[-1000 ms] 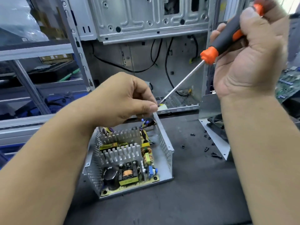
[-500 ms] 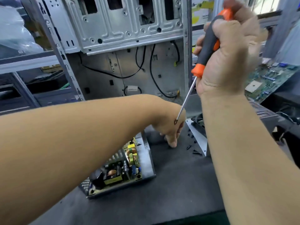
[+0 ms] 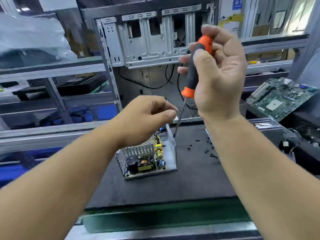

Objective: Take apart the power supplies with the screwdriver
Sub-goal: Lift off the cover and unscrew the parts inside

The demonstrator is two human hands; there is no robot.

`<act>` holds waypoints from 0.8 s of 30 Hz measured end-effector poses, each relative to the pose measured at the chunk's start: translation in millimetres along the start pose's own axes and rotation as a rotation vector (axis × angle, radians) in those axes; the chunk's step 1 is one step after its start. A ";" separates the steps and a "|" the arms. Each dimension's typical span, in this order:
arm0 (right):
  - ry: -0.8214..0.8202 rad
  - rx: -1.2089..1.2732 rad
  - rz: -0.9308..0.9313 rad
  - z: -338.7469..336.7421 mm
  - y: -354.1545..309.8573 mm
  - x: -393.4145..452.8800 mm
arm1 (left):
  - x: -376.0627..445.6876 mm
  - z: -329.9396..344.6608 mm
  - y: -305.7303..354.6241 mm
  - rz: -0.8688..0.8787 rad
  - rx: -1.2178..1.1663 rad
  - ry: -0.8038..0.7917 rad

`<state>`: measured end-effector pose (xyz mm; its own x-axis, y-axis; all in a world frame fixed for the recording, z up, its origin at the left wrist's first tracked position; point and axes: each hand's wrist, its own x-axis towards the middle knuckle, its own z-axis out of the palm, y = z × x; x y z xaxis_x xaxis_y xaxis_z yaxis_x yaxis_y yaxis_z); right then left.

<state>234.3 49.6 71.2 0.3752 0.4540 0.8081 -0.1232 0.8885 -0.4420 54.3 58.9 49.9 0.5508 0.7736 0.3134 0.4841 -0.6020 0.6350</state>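
An open power supply (image 3: 170, 154) stands on the black mat (image 3: 190, 181), its lid off, showing heat sinks, coils and a capacitor on the board. My right hand (image 3: 223, 78) grips the orange-and-black screwdriver (image 3: 194, 75), shaft pointing down. The tip hangs just beyond the supply's far right corner. My left hand (image 3: 147, 116) hovers above the supply's far end with fingers loosely curled; I see nothing in it.
Several loose black screws (image 3: 207, 148) lie on the mat right of the supply. A stripped computer case (image 3: 149, 49) stands upright behind it. A green motherboard (image 3: 280, 97) leans at the right. Metal shelving runs along the left.
My left hand has come back from the screw pile on the mat to above the supply. The screwdriver has swung more upright, its tip lowered to the supply's far corner.
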 end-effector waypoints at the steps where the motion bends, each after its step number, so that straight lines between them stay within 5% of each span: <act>1: -0.076 -0.025 -0.005 8.9 -3.8 -2.3 | -14.3 6.7 -2.1 0.012 -0.017 0.029; 6: -0.312 -0.198 0.110 37.0 -7.9 -25.0 | -46.7 35.7 -17.8 -0.044 -0.143 0.261; 10: -0.422 -0.332 0.197 40.4 -6.1 -42.4 | -56.4 44.2 -24.9 -0.015 -0.131 0.298; 24: -0.404 -0.605 0.233 33.6 -20.2 -64.3 | -54.5 62.5 -37.9 -0.131 -0.105 0.231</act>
<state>181.7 4.7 41.2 0.0221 0.7178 0.6959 0.4108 0.6281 -0.6609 48.4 27.1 -35.4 0.3129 0.8751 0.3693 0.4612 -0.4798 0.7464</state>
